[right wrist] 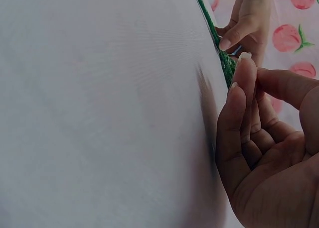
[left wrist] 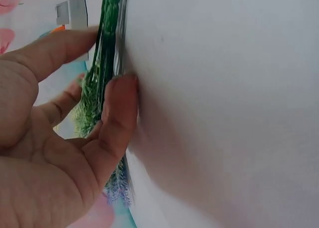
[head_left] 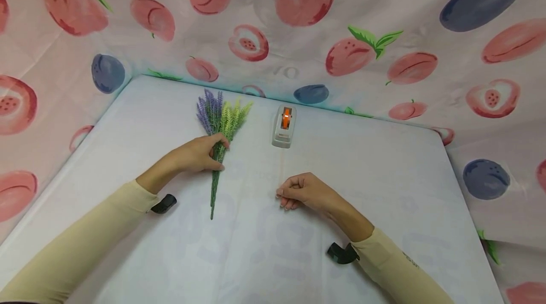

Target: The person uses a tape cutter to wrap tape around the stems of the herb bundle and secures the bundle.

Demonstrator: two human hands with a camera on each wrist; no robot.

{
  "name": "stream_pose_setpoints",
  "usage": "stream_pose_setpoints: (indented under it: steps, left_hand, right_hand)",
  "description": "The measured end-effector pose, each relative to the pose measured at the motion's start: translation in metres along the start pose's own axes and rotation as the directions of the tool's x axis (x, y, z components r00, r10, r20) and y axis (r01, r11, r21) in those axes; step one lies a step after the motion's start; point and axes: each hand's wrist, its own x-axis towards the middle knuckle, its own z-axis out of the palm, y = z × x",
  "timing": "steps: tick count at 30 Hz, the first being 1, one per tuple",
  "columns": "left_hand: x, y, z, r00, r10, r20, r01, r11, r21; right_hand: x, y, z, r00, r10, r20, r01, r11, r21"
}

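A bunch of artificial lavender (head_left: 222, 121), with purple and yellow-green heads and green stems (head_left: 215, 178), lies left of the table's middle. My left hand (head_left: 198, 154) holds it at the upper stems, thumb on one side and fingers on the other; the left wrist view shows the stems (left wrist: 109, 36) between them. A grey tape dispenser (head_left: 283, 127) with an orange hub stands right of the flowers. A faint strip of tape (head_left: 281, 164) runs from it toward my right hand (head_left: 307, 192), whose thumb and fingertips pinch its end. The right wrist view does not show the tape clearly.
The white-covered table (head_left: 375, 176) meets a fruit-printed cloth (head_left: 256, 0) at its back and sides. Dark wrist-worn devices (head_left: 164, 204) sit under both sleeves, close to the tabletop.
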Motion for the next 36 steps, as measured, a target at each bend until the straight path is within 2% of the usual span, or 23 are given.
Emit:
stream_pose_setpoints:
  steps: [4,7,12,15,21,24,29,32,36]
  left_hand:
    - [-0.001,0.001,0.004,0.998,-0.035,-0.053,0.036,0.999,0.022]
    - [-0.002,-0.001,0.007,0.995,-0.034,-0.095,0.035,0.999,0.007]
    - [-0.003,-0.008,0.008,0.990,-0.027,-0.138,0.009,0.992,-0.125]
    - [-0.004,-0.010,0.009,0.986,-0.076,-0.145,0.043,0.975,-0.220]
    - [-0.005,-0.010,0.010,0.974,-0.177,-0.139,0.106,0.906,-0.411]
    - [-0.007,-0.009,0.010,0.975,-0.189,-0.118,0.117,0.885,-0.451]
    - [-0.009,-0.011,0.013,0.981,-0.187,-0.051,0.131,0.834,-0.536]
    - [-0.009,-0.012,0.014,0.983,-0.183,-0.026,0.132,0.790,-0.598]
    - [-0.011,-0.012,0.016,0.989,-0.151,0.003,0.110,0.710,-0.696]
  right_hand:
    - [0.000,0.000,0.000,1.000,0.002,0.003,-0.002,1.000,0.004]
    - [0.001,0.000,0.000,1.000,0.004,0.005,-0.004,1.000,0.006]
    - [0.000,-0.002,0.000,1.000,0.004,0.008,-0.004,1.000,0.008]
    - [-0.001,-0.003,0.000,1.000,0.002,0.010,-0.002,1.000,0.008]
    - [-0.001,-0.002,-0.001,1.000,0.002,0.010,-0.002,1.000,0.004]
    - [-0.001,0.000,-0.001,1.000,0.003,0.006,-0.003,1.000,-0.002]
    - [-0.001,0.000,-0.001,1.000,0.004,0.006,-0.004,1.000,-0.005]
    - [0.000,0.000,-0.001,1.000,0.002,0.008,-0.002,1.000,-0.002]
    - [0.000,0.000,-0.001,1.000,0.000,0.012,0.000,1.000,0.004]
